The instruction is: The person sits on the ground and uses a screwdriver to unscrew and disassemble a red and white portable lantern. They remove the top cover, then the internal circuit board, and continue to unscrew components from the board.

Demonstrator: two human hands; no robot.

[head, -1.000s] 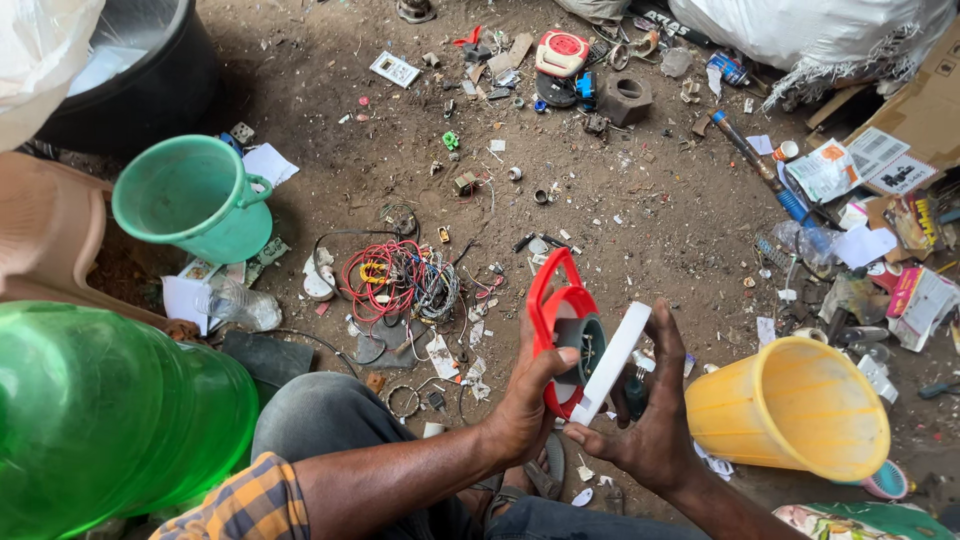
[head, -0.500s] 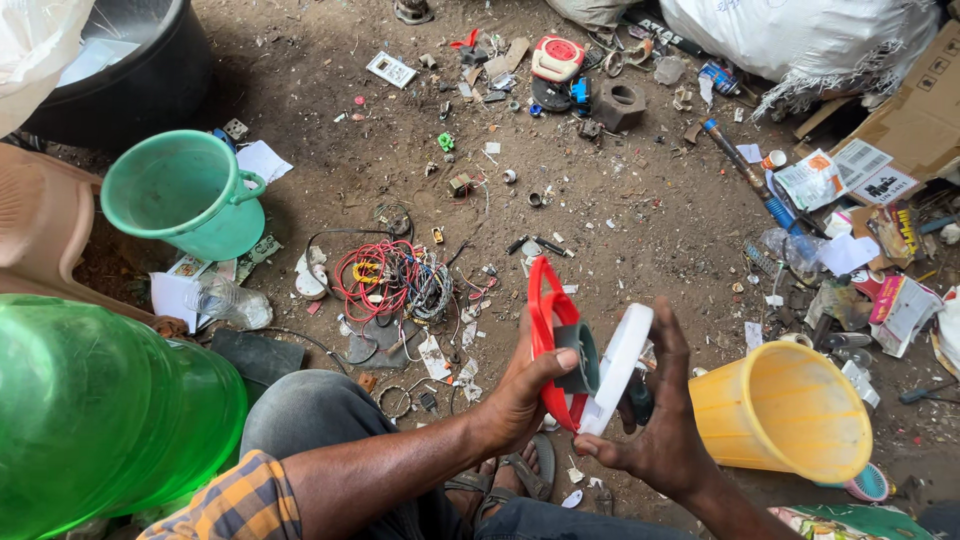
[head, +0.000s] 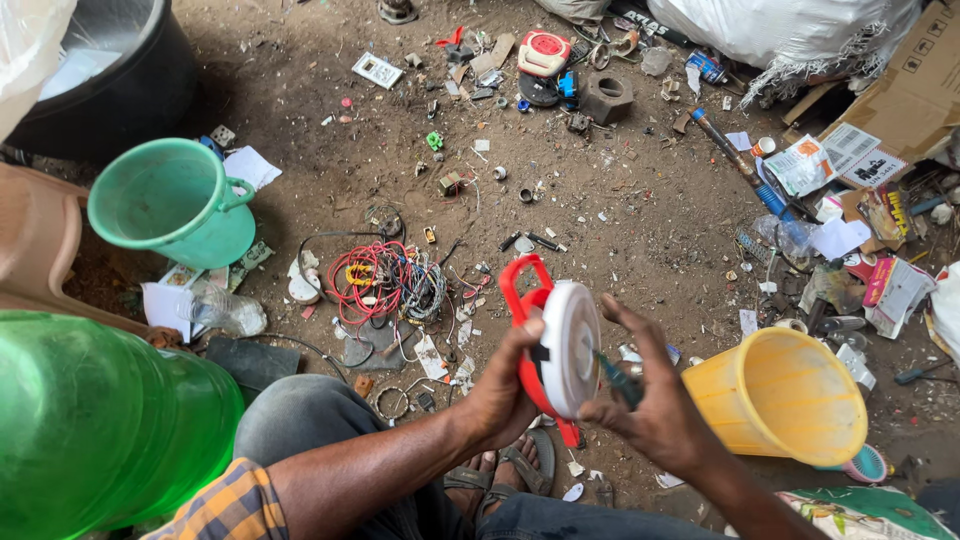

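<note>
We see a round reel held up over the dirt ground. It is red and white. The white part is a flat round disc, and it faces to the right side. It stands on its edge, a bit tilted. The red part sits behind the white disc. A red loop handle sticks up at the top, and a bit of red pokes out at the bottom too. We also see a small tool with a dark green handle. Its thin tip touches the white disc near the middle. We cannot tell what kind of tip it has.
</note>
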